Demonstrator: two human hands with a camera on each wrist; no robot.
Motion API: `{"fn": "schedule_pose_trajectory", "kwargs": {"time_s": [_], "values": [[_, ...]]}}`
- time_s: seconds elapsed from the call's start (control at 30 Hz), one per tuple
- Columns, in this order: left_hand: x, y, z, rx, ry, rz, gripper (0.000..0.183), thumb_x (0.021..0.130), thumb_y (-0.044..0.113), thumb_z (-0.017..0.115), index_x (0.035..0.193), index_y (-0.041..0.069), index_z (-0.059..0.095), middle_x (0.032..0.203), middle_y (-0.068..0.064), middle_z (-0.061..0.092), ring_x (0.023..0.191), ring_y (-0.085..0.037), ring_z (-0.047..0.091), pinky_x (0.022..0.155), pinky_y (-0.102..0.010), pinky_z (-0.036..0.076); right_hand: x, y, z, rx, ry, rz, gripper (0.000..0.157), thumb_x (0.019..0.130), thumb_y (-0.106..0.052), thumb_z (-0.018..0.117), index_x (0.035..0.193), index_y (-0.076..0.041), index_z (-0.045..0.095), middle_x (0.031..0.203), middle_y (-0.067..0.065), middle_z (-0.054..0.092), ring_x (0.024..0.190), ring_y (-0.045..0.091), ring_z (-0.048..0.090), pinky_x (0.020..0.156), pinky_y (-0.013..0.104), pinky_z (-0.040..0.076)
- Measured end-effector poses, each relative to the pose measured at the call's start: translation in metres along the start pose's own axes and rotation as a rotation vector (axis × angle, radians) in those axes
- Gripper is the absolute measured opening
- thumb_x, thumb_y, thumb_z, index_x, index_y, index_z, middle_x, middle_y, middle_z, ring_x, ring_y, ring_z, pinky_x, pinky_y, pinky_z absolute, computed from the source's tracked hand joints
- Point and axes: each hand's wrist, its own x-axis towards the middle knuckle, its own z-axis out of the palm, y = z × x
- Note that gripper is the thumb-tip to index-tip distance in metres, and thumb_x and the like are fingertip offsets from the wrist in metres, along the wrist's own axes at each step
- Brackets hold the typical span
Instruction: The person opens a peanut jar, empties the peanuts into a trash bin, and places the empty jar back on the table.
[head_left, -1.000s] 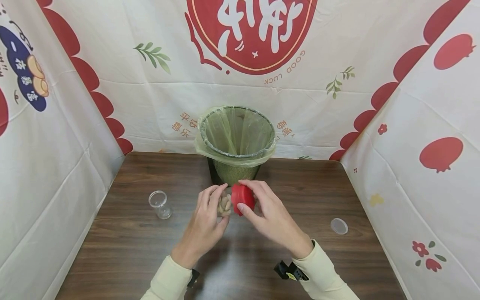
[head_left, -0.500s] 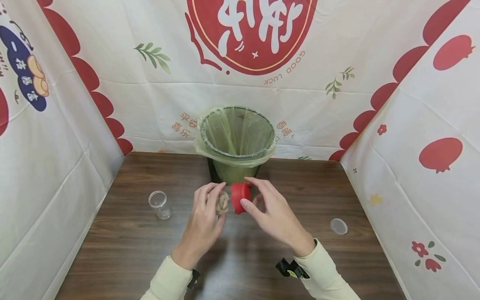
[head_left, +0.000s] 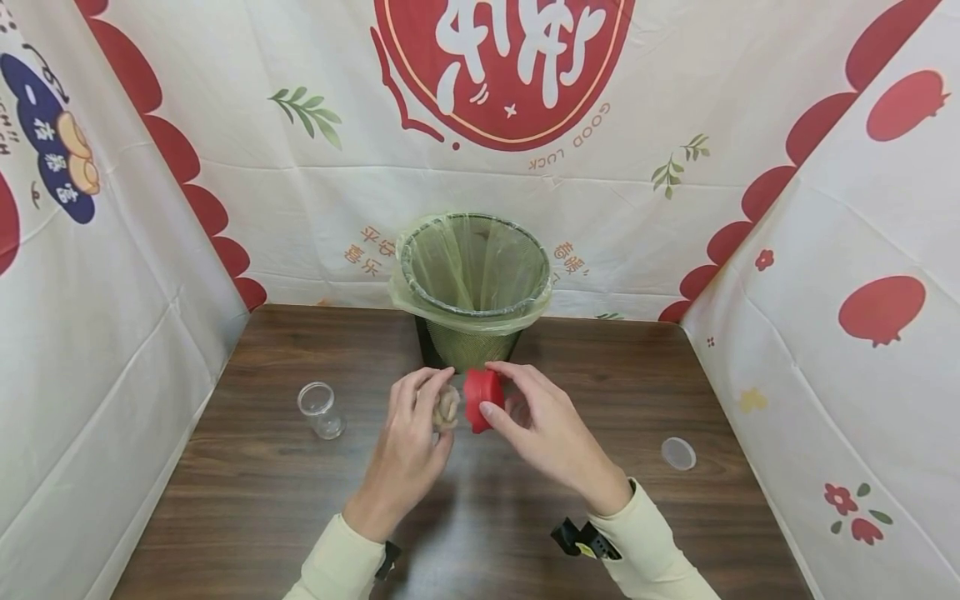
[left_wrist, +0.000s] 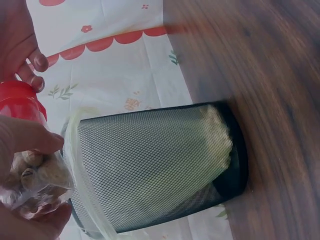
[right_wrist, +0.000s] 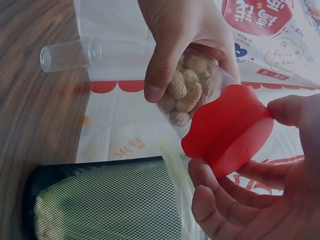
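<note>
My left hand (head_left: 405, 429) grips a clear container (head_left: 447, 408) of unshelled peanuts, thumb on one side and fingers on the other. In the right wrist view the peanuts (right_wrist: 187, 90) show through its wall. My right hand (head_left: 555, 437) holds a red lid (head_left: 483, 400) with a wavy edge between thumb and fingertips. From the right wrist, the lid (right_wrist: 232, 130) overlaps the container's end. The left wrist view has the red lid (left_wrist: 20, 102) right beside my left thumb, above the peanuts (left_wrist: 47, 172). Both hands are in front of the bin.
A mesh bin (head_left: 480, 342) lined with a pale green bag stands at the table's back edge. To the left is a clear glass jar (head_left: 322, 411), to the right a round translucent disc (head_left: 678, 452). Printed cloth (head_left: 225, 125) surrounds the wooden table (head_left: 247, 500) on three sides.
The lid has turned a little, and my right fingers have shifted their hold on it. My left hand and the peanut container have moved slightly left.
</note>
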Motion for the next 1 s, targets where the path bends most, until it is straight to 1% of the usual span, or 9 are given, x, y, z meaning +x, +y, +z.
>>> {"fn": "schedule_pose_trajectory", "kwargs": {"time_s": [0.1,0.23,0.4,0.5,0.57,0.67,0.8,0.9,1.0], "values": [[-0.0005,0.0007,-0.0002,-0.036,-0.034,-0.053,0.082,0.071,-0.015,0.085,0.146,0.003,0.058,0.136,-0.018,0.058,0.124,-0.036,0.057,0.097,-0.045,0.062,-0.0008,-0.0001,-0.0004,-0.005,-0.005,-0.036,0.056,0.099,-0.026,0.078,0.151,-0.016,0.06,0.125,-0.001,0.067,0.093,0.011,0.065,0.077,0.027,0.058],[-0.001,0.0011,-0.0003,-0.081,-0.077,-0.124,0.084,0.071,-0.014,0.085,0.147,0.006,0.057,0.137,-0.016,0.057,0.125,-0.033,0.056,0.101,-0.046,0.06,-0.0016,0.0,-0.0012,-0.021,-0.011,-0.097,0.058,0.097,-0.022,0.079,0.152,-0.017,0.059,0.139,0.0,0.065,0.103,0.011,0.069,0.09,0.035,0.062],[-0.0015,0.0014,-0.0004,-0.104,-0.093,-0.157,0.084,0.07,-0.013,0.085,0.147,0.007,0.057,0.138,-0.015,0.057,0.127,-0.033,0.056,0.102,-0.047,0.059,-0.0017,0.0005,-0.0023,-0.056,-0.014,-0.125,0.06,0.096,-0.022,0.08,0.152,-0.018,0.059,0.143,-0.001,0.063,0.107,0.01,0.069,0.096,0.039,0.062],[-0.0013,0.0021,-0.0006,-0.088,-0.086,-0.145,0.083,0.072,-0.013,0.086,0.147,0.006,0.057,0.139,-0.016,0.057,0.127,-0.033,0.055,0.101,-0.047,0.06,-0.0017,0.0011,-0.0032,-0.047,-0.019,-0.101,0.06,0.098,-0.027,0.079,0.153,-0.018,0.057,0.145,-0.002,0.062,0.106,0.01,0.072,0.098,0.041,0.062],[-0.0007,0.0028,-0.0009,-0.064,-0.075,-0.116,0.082,0.072,-0.013,0.086,0.147,0.005,0.057,0.139,-0.016,0.057,0.127,-0.033,0.055,0.1,-0.046,0.061,-0.0015,0.001,-0.004,-0.033,-0.024,-0.079,0.06,0.1,-0.031,0.078,0.154,-0.017,0.056,0.145,-0.001,0.062,0.106,0.011,0.074,0.099,0.043,0.062],[0.0,0.0034,-0.0009,-0.027,-0.054,-0.054,0.08,0.072,-0.013,0.087,0.145,0.003,0.058,0.137,-0.017,0.058,0.126,-0.035,0.056,0.1,-0.045,0.061,-0.0009,0.0009,-0.004,-0.009,-0.031,-0.058,0.059,0.102,-0.032,0.075,0.155,-0.015,0.055,0.143,0.001,0.065,0.104,0.012,0.075,0.094,0.041,0.063],[0.0003,0.0025,0.0011,0.009,-0.013,0.03,0.076,0.072,-0.013,0.086,0.143,0.0,0.059,0.134,-0.018,0.06,0.125,-0.038,0.057,0.101,-0.046,0.06,0.0002,0.0013,-0.0033,-0.008,-0.035,-0.034,0.056,0.103,-0.031,0.074,0.154,-0.015,0.057,0.126,-0.001,0.069,0.094,0.008,0.068,0.082,0.033,0.061],[-0.0001,0.0011,0.0028,0.017,0.001,0.054,0.076,0.072,-0.013,0.085,0.142,-0.001,0.059,0.133,-0.019,0.06,0.125,-0.039,0.057,0.102,-0.047,0.059,0.0005,0.0018,-0.0029,-0.006,-0.04,-0.025,0.053,0.103,-0.027,0.074,0.152,-0.015,0.059,0.117,-0.004,0.068,0.09,0.008,0.062,0.079,0.033,0.059],[-0.0012,0.0005,0.0033,0.011,-0.003,0.044,0.077,0.072,-0.013,0.085,0.143,0.0,0.059,0.133,-0.018,0.06,0.126,-0.039,0.057,0.102,-0.047,0.059,0.0004,0.0016,-0.0028,0.004,-0.047,-0.021,0.051,0.102,-0.026,0.075,0.15,-0.016,0.061,0.119,-0.004,0.068,0.089,0.009,0.062,0.077,0.033,0.059]]}}
